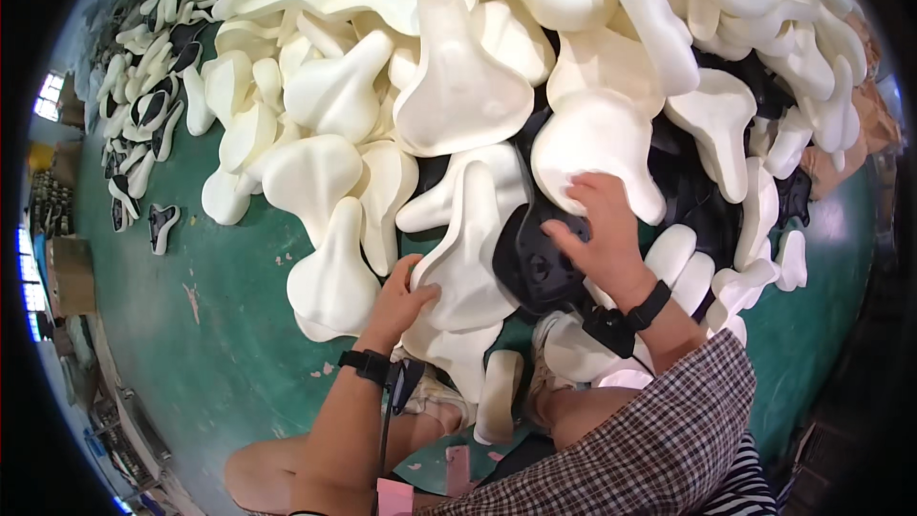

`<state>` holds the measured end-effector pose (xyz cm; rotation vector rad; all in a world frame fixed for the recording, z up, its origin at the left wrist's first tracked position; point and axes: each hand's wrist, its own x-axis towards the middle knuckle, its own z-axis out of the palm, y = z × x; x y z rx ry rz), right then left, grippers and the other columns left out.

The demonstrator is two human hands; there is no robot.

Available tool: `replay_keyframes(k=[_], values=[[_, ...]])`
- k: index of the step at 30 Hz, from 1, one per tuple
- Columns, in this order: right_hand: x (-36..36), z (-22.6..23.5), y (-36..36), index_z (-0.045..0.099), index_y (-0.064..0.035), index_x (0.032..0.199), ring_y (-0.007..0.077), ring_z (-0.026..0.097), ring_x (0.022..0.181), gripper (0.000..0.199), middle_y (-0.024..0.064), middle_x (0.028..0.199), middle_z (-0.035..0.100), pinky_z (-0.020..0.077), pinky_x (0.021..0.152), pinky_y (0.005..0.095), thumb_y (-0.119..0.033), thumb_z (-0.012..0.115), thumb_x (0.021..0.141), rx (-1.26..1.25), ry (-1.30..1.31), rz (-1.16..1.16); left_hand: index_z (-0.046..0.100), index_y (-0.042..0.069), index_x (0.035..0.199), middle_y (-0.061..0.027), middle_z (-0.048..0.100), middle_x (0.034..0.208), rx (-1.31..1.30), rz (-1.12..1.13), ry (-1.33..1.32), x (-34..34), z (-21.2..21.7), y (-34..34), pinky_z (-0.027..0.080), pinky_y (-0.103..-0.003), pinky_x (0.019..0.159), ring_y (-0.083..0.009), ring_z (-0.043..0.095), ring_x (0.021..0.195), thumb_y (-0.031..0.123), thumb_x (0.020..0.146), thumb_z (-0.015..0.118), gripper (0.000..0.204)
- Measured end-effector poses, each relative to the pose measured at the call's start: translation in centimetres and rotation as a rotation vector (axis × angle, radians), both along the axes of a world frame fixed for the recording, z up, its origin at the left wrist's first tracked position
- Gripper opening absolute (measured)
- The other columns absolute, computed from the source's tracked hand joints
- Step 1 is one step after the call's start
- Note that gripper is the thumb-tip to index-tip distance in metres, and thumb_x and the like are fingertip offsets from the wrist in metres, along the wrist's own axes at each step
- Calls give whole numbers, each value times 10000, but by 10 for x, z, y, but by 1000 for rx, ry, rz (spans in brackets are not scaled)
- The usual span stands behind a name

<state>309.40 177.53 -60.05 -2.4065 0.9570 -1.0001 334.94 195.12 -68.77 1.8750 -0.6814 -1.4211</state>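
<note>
Far left, green floor (239,325) is lying bare between the main heap and a smaller row of saddle pads (143,134) by the wall; that is your open room.

Your left hand (401,298) is pressing on the wide rear edge of a cream foam saddle pad (466,248), fingers spread, not clamped around it. The pad's long axis is running up and slightly right, away from you, nose pointing into the pile (458,57).

Just right of it, touching, a black saddle base (540,263) is lying half under the cream pads. Your right hand (597,229) is resting flat on its upper right part, fingers apart, gripping nothing I can see. Right hand is the nearer one to the base.

Right side is crowded: cream pads are overlapping all around, little clearance.
</note>
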Motion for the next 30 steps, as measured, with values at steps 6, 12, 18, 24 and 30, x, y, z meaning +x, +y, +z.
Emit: replay_keyframes(k=[6,12,18,24,30], values=[[-57,-100,14,552,21,1073,364,550,982,430,205,1030,577,469,835,404,-208,745,765,314,234,-323,492,43,1294,-51,583,1134,-60,19,13,-6,16,-8,425,-268,902,-133,537,1026,63,816,583,487],[-60,-101,8,522,38,1210,192,603,697,522,119,837,616,490,596,301,-193,731,791,1155,-67,-419,531,27,1236,-64,589,1095,-279,178,-380,54,85,-21,454,-283,864,-157,561,976,82,796,561,445],[-12,-23,27,588,7,1035,96,502,645,184,25,755,535,421,573,236,-80,608,873,796,-235,-132,551,-1,1157,-48,593,1053,-468,248,-373,64,141,-33,437,-272,852,-140,550,953,194,876,529,342],[-34,64,0,573,24,1057,168,571,832,187,107,923,611,457,777,287,-119,528,945,55,-253,-460,575,-6,1093,-42,576,959,-463,360,-221,15,142,-41,419,-256,822,-117,515,894,233,911,566,301],[-1,65,6,604,18,1140,143,548,1009,229,84,1070,600,404,921,255,-79,533,944,510,-477,-179,549,26,1186,-59,585,1107,-460,428,294,-41,121,-61,442,-287,879,-152,548,999,408,968,472,446]])
